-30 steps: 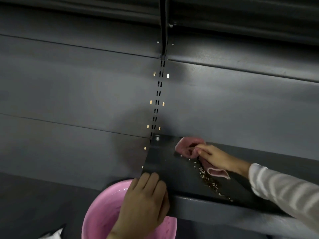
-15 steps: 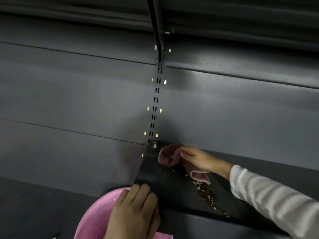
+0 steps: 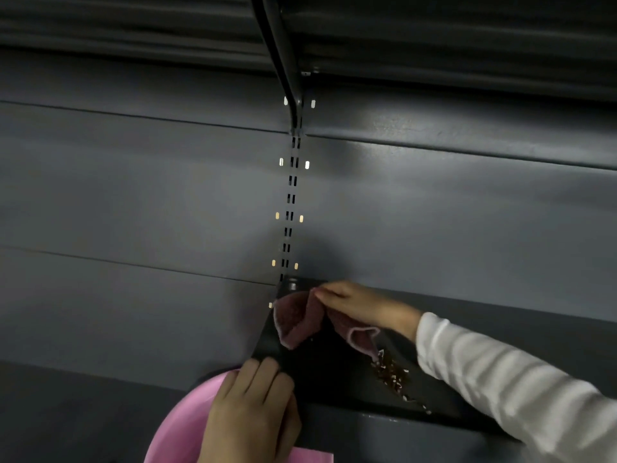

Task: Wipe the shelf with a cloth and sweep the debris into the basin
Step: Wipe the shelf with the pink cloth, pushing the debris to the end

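The right hand (image 3: 362,307) pinches the pink cloth (image 3: 302,320) near its top fold, fingertips drawn together on the fabric. The cloth hangs bunched at the back left corner of the dark shelf (image 3: 334,369), just below the slotted upright (image 3: 289,208). The left hand (image 3: 252,412) holds the pink basin (image 3: 180,426) at its rim, the fingers side by side, curled over the rim and resting against the shelf's front left corner. The basin sits below and just left of that corner. The debris (image 3: 392,375) lies as a loose line of pale crumbs to the right of the cloth, running toward the front edge, apart from the basin.

Judgement: the step in hand is corner wiping, with the sweep not yet done. To do it well, the cloth likely needs flattening so a broad edge meets the shelf; a bunched cloth would ride over the crumbs. The stroke should probably start to the right of the crumb line and drive left and forward toward the corner. The basin rim should stay tight under the shelf edge, so nothing drops through a gap. Slow, steady pressure seems best; a fast flick could scatter crumbs over the front lip. Whether crumbs lie hidden under the sleeve (image 3: 500,379) cannot be told.
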The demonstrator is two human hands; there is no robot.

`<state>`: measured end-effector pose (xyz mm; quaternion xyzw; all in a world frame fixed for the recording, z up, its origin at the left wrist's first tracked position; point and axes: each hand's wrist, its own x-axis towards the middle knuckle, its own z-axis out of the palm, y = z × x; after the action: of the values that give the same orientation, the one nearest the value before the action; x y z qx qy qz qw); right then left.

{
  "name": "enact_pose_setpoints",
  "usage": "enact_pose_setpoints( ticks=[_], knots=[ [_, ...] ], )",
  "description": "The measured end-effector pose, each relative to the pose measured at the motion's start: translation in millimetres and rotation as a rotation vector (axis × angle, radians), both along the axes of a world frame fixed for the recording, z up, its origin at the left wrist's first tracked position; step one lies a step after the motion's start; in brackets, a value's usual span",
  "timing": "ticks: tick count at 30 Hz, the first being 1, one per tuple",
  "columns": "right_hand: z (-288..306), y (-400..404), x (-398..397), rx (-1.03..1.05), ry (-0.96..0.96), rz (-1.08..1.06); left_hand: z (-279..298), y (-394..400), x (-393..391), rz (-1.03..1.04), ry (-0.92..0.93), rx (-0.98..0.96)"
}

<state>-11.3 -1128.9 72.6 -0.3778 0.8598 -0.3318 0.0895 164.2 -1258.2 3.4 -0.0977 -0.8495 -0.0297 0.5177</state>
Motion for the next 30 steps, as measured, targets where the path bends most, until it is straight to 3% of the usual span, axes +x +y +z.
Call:
enact_pose_setpoints(
  ticks=[6, 10, 15, 21, 26, 30],
  knots=[
    [23, 89, -7, -0.357, -0.059, -0.242, -4, -2, 0, -0.028, -0.013, 0.002],
    [-4, 131, -1, -0.139, -0.009, -0.375, -7, 0, -1, -0.014, -0.004, 0.024],
    [-15, 102, 29, -0.031, 0.094, -0.226, -9, 1, -2, 0.012, -0.005, 0.032],
    [-15, 71, 57, -0.168, 0.169, -0.194, -10, 2, 0, 0.0, -0.052, 0.045],
    [11, 121, 45, -0.336, 0.182, -0.353, -9, 1, 0, -0.005, -0.055, 0.02],
    [9, 190, 51, -0.185, 0.205, -0.515, -6, -3, 0, -0.081, -0.05, 0.035]
  ],
)
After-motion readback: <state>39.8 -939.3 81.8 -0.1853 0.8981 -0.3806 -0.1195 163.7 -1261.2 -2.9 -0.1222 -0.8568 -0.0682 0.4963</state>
